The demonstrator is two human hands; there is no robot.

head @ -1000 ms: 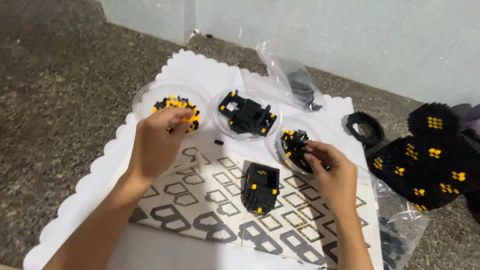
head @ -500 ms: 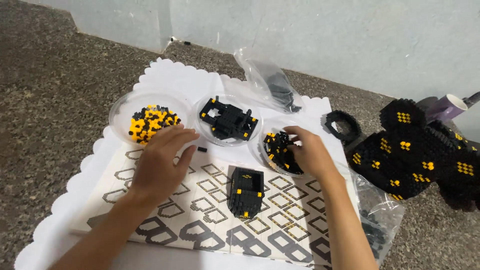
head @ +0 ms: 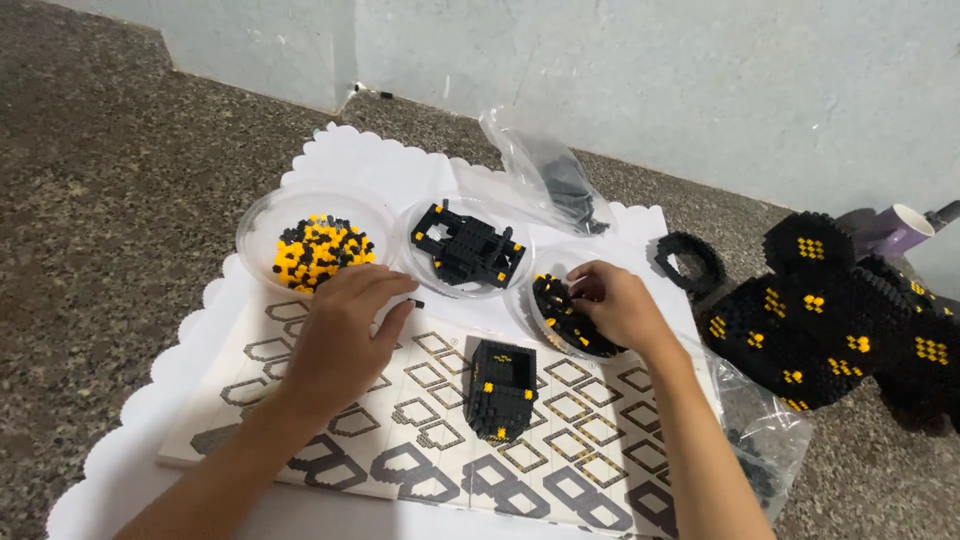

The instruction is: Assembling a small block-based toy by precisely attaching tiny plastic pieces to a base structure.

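Far out past your right hand (head: 612,305), on the bare stone floor, sits the biggest thing here — a black block-built figure (head: 840,320) dotted with yellow squares. Under both your hands lies a white scalloped mat (head: 150,400), and on it a white board with a grey hexagon pattern (head: 560,480), which your left forearm crosses.

Beyond your fingertips stand three clear round dishes in a row. The one just ahead of your left hand (head: 345,335) holds loose yellow and black bricks (head: 318,250). The middle dish, between your hands and a little further out, carries a black assembled piece (head: 468,245). Your right hand reaches into the third dish (head: 535,325), its fingers curled down among small black and yellow bricks — whether they pinch one, you cannot tell from here.

Your left hand rests palm-down on the board's far edge, fingers loosely bent, nothing gripped; a tiny black brick (head: 417,303) lies just off its fingertips.

Between your wrists, nearer to you than the dishes, stands a small open black brick box (head: 503,388) with yellow studs. Beyond the middle dish lies a clear plastic bag of dark parts (head: 555,180), and past your right hand a black brick ring (head: 690,262).
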